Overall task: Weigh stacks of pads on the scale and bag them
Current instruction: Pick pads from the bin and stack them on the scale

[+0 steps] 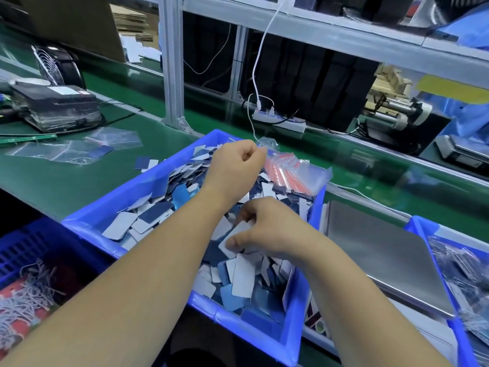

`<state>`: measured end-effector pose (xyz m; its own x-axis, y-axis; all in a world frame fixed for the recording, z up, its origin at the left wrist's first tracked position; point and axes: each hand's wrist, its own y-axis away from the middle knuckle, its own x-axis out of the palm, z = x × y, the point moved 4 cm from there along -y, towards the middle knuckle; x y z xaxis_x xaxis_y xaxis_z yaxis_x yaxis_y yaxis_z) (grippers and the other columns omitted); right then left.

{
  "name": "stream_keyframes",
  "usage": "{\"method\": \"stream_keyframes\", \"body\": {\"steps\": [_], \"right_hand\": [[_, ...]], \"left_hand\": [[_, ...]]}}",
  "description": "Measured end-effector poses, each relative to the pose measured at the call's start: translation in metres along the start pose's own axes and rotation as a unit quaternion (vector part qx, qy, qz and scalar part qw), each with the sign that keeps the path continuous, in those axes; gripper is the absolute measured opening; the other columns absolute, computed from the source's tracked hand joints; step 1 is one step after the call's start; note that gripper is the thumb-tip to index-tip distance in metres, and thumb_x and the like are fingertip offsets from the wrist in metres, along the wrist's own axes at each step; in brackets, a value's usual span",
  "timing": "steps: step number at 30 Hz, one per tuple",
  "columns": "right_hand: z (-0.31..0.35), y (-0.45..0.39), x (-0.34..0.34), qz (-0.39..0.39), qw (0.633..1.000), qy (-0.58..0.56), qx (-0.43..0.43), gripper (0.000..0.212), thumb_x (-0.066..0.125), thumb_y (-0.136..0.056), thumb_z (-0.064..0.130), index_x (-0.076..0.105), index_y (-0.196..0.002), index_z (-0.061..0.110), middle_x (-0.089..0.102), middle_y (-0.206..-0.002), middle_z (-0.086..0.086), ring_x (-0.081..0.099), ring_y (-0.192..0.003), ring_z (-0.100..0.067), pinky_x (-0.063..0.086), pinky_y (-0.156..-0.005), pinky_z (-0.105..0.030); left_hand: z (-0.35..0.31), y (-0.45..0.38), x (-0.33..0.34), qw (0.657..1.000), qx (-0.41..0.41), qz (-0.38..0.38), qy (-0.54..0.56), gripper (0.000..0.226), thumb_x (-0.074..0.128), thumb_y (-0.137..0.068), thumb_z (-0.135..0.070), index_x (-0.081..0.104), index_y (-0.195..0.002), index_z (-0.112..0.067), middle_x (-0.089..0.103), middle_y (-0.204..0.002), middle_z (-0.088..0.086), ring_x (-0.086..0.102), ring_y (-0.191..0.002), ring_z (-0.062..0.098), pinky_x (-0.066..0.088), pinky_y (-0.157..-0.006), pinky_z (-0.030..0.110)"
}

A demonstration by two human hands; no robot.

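Green conveyor belting (79, 178) is running behind the blue bin (111, 210), where the left hand (235, 160) is pinching a bundle of clear bags (293, 173) at the bin's far rim. Right hand (267, 229) is gripping a few white pads (238, 235) over the bin's middle; gathering looks underway, and next they need stacking on the scale (383, 250) just right of the bin.

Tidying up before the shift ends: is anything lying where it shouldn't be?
Yes. A few pads lie loose on the green belt, just outside the blue bin of pads. One more sits among empty clear bags further left.
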<state>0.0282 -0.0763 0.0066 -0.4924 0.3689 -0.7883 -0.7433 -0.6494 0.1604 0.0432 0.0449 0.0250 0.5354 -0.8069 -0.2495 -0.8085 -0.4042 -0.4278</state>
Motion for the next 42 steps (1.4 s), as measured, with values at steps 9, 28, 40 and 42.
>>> {"method": "stream_keyframes", "body": {"steps": [9, 28, 40, 42], "right_hand": [[-0.031, -0.006, -0.027, -0.153, 0.971, -0.178, 0.045, 0.025, 0.087, -0.067, 0.021, 0.065, -0.076, 0.022, 0.057, -0.069, 0.008, 0.049, -0.053, -0.007, 0.04, -0.043, -0.018], [-0.062, -0.002, -0.055, -0.245, 0.808, -0.528, 0.098, 0.011, 0.067, -0.088, 0.0, 0.062, -0.094, 0.008, 0.071, -0.096, -0.022, 0.067, -0.077, -0.032, 0.057, -0.079, -0.054], [-0.14, 0.073, -0.116, -0.248, 0.843, -0.455, 0.141, 0.01, 0.068, -0.089, 0.009, 0.065, -0.099, 0.01, 0.069, -0.084, -0.01, 0.064, -0.071, -0.026, 0.058, -0.069, -0.059], [-0.153, 0.088, -0.118, -0.261, 0.854, -0.423, 0.151, 0.008, 0.07, -0.086, 0.006, 0.065, -0.091, 0.01, 0.067, -0.076, -0.005, 0.06, -0.069, -0.022, 0.057, -0.067, -0.04]], "left_hand": [[0.005, -0.009, -0.017, 0.996, -0.008, -0.066, 0.051, 0.036, 0.055, -0.092, -0.03, 0.055, -0.069, -0.002, 0.035, -0.041, -0.016, 0.027, -0.042, 0.005, 0.028, -0.045, 0.021], [0.005, 0.007, 0.027, 0.966, -0.107, 0.209, 0.11, 0.04, 0.075, -0.088, -0.014, 0.058, -0.109, -0.043, 0.076, -0.086, -0.008, 0.073, -0.073, 0.015, 0.053, -0.062, 0.021], [-0.052, 0.026, 0.127, 0.958, -0.074, 0.277, 0.026, 0.026, 0.066, -0.094, -0.023, 0.056, -0.116, -0.03, 0.074, -0.101, 0.0, 0.073, -0.083, 0.016, 0.057, -0.071, 0.029], [-0.053, 0.037, 0.14, 0.952, -0.051, 0.298, -0.047, 0.025, 0.066, -0.092, -0.032, 0.058, -0.115, -0.03, 0.071, -0.103, -0.004, 0.069, -0.092, 0.019, 0.056, -0.083, 0.035]]}}
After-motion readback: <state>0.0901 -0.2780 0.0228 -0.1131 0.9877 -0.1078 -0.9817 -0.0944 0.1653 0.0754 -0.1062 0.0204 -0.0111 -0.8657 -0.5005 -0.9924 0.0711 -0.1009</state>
